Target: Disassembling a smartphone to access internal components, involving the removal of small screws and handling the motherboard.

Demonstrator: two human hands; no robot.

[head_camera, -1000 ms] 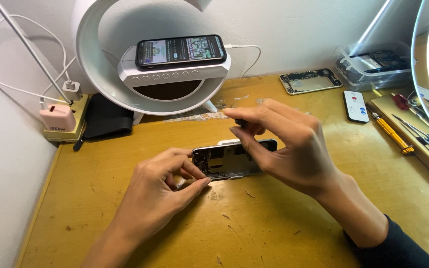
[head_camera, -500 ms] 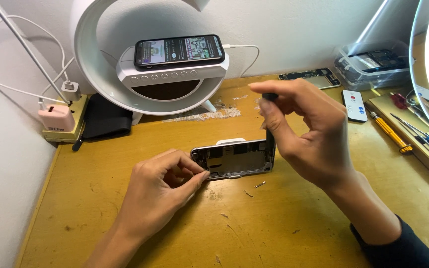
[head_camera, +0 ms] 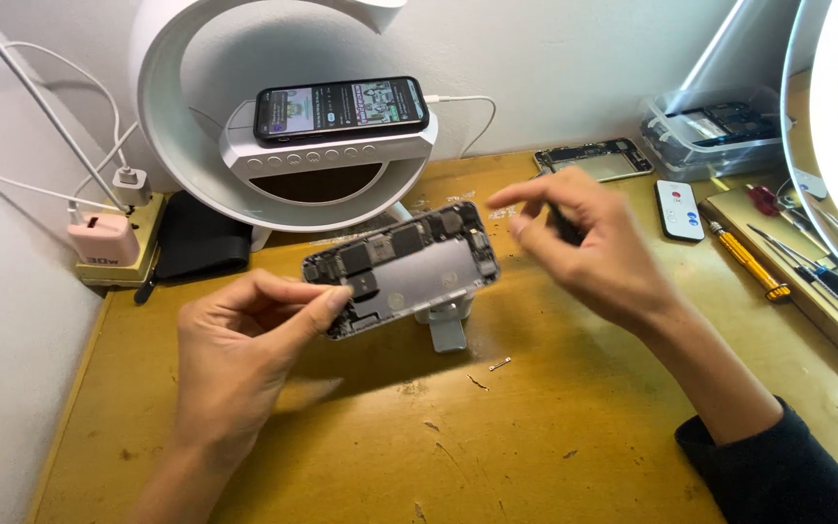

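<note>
A person at a wooden workbench (head_camera: 574, 456) holds an opened smartphone chassis (head_camera: 402, 268) clear of the surface, its exposed logic board, connectors and bare metal tray facing up and tilted toward the camera. The left hand (head_camera: 244, 359) pinches the chassis at its near left end, thumb on top and fingers curled beneath, wrist low over the bench. The right hand (head_camera: 584, 247) hovers just beside the chassis's right end, fingers partly curled with thumb and forefinger drawn close; it appears to grip a small dark tool or part, though motion blur leaves that uncertain. The work looks to be mid-disassembly, the housing lifted for inspection or for removal of a component; the next move would seem to call for a steady left-hand hold while the right comes in precisely on the board. A small loose metal part (head_camera: 499, 365) lies on the bench below. Behind stand a ring-shaped lamp dock (head_camera: 327, 155) carrying a lit phone (head_camera: 341, 109), a phone frame (head_camera: 594, 160), and screwdrivers (head_camera: 749, 262) at right.
</note>
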